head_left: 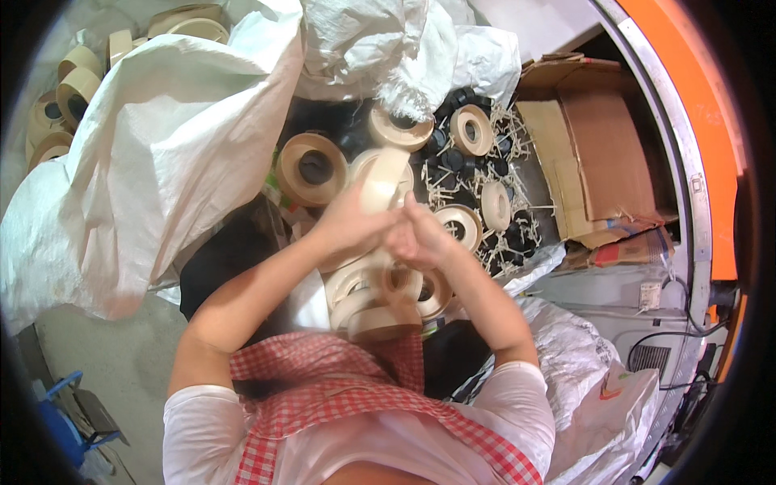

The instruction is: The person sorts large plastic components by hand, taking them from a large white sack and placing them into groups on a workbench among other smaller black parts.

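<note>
A cream plastic ring (383,179) stands tilted in front of me, with my left hand (352,220) closed around its near side. Close against it is my right hand (420,236), its fingers curled in and thumb pointing up at the ring. Whatever those fingers pinch is too small or hidden to make out. More cream rings lie around: a wide one (291,171) left of my hands, another (459,218) just to the right, and several blurred ones (384,322) piled over my lap.
Small black round parts (453,159) and thin cream plastic sprigs (517,153) are scattered at the right. White woven sacks (194,137) drape the left and far sides, with more rings (79,87) beyond. An opened cardboard box (606,153) stands right, near a crumpled bag (618,412).
</note>
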Demonstrator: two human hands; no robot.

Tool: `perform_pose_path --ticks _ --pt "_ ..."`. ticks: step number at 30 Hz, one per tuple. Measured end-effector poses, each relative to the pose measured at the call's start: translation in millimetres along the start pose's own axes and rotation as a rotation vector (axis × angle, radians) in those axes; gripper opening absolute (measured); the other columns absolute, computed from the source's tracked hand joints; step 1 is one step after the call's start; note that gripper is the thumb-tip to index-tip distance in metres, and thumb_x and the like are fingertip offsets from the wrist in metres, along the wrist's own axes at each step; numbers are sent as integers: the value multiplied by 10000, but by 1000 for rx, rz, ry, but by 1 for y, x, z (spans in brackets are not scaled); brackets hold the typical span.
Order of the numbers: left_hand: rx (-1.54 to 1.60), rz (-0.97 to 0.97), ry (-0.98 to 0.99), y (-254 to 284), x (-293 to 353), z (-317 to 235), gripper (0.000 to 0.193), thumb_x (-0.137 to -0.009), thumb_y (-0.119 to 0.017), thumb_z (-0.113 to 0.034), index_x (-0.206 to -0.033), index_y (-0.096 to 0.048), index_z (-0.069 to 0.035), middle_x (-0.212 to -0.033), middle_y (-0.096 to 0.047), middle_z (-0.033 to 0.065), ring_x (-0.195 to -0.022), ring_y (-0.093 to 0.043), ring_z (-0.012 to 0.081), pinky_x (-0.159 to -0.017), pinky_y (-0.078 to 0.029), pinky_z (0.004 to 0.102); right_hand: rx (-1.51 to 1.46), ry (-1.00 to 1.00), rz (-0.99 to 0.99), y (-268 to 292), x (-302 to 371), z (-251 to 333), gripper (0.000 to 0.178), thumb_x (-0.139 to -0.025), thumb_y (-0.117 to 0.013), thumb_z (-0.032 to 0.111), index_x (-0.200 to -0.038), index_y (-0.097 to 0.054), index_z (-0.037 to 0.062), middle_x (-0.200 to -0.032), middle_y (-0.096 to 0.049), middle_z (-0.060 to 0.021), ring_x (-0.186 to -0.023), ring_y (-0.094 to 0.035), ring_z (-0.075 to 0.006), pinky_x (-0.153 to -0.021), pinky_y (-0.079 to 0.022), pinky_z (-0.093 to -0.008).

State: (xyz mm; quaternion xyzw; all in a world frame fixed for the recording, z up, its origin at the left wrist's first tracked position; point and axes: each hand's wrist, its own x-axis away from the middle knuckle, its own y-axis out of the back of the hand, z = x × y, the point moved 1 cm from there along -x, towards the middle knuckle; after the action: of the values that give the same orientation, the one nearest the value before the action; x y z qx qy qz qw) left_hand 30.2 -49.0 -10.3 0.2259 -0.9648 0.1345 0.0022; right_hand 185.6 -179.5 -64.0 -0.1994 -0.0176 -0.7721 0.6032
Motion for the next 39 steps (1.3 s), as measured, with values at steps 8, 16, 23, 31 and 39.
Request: perform_pose_path --ticks 8,16,23,31,39 --pt "-375 -752 -9 95 -36 62 683 -745 -617 -118 -1360 -344 1 -1351 -377 270 -1252 -398 347 -1029 -333 406 1007 302 -705 64 -86 -54 692 -751 -720 230 -1309 -377 7 -983 -623 -165 -848 -625 -232 -736 -516 -334" --pt "-458 -192 56 39 -23 45 342 -892 -579 -202 -1166 -517 -7 -1055 -590 52 -912 -573 174 -780 -458 293 757 125 -651 37 -51 3 504 -659 -736 182 -1063 -513 -20 -1042 -586 -171 -915 -578 -254 -742 -472 -344" --pt "487 -193 325 -16 -26 32 543 -838 -658 -324 -1234 -452 -16 -1097 -558 56 -924 -547 143 -852 -447 317 826 436 -225 -15 8 34 408 -767 -651 130 -1131 -510 9 -1001 -601 -166 -933 -591 -281 -834 -462 -358" --pt "184 -107 287 -37 -30 23 452 -759 -691 -213 -1135 -521 -30 -972 -591 42 -840 -547 98 -703 -453 243 1439 -82 -789 286 -2 -97 356 -733 -558 6 -1087 -531 12 -1024 -599 -216 -998 -553 -389 -856 -436 -428" --pt "-179 -182 84 -34 -26 21 737 -678 -653 -54 -1340 -330 -19 -1114 -530 87 -982 -542 159 -815 -462 266 1340 342 -1221 177 12 -9 188 -824 -539 56 -1009 -569 40 -952 -598 -158 -926 -555 -343 -839 -424 -407"
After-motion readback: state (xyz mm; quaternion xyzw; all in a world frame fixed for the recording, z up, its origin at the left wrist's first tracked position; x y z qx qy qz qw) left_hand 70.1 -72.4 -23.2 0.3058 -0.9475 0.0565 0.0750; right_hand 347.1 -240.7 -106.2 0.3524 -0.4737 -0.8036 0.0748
